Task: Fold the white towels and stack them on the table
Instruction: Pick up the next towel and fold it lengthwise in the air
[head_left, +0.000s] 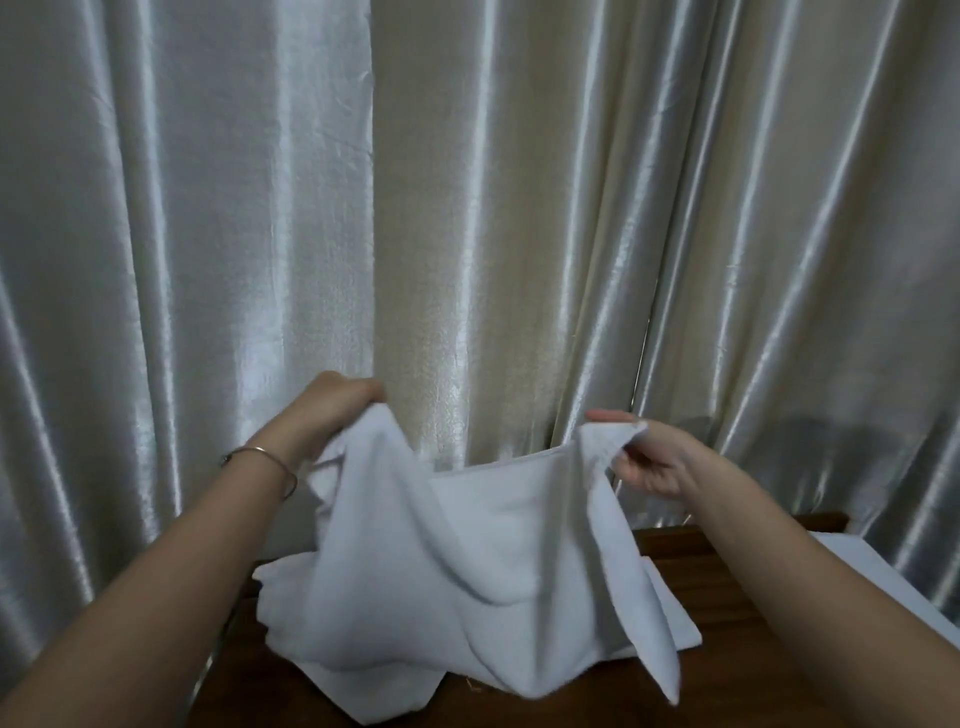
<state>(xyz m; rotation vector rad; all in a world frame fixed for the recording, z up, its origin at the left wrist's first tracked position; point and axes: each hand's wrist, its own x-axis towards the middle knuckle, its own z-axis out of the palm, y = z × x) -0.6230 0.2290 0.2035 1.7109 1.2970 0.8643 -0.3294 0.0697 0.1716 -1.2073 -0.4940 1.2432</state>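
A white towel (467, 561) hangs in the air in front of me, sagging in the middle, its lower part draped onto the dark wooden table (722, 587). My left hand (332, 410) grips one upper corner with curled fingers. My right hand (649, 457) pinches the other upper corner between thumb and fingers. Under the hanging towel lies more white cloth (670, 618) flat on the table; how it is folded is hidden.
Shiny pale curtains (467, 208) hang close behind the table and fill most of the view. At the right edge lies another white flat cloth (883, 577). The table's left edge runs near the curtain at lower left. A thin bracelet (260, 457) circles my left wrist.
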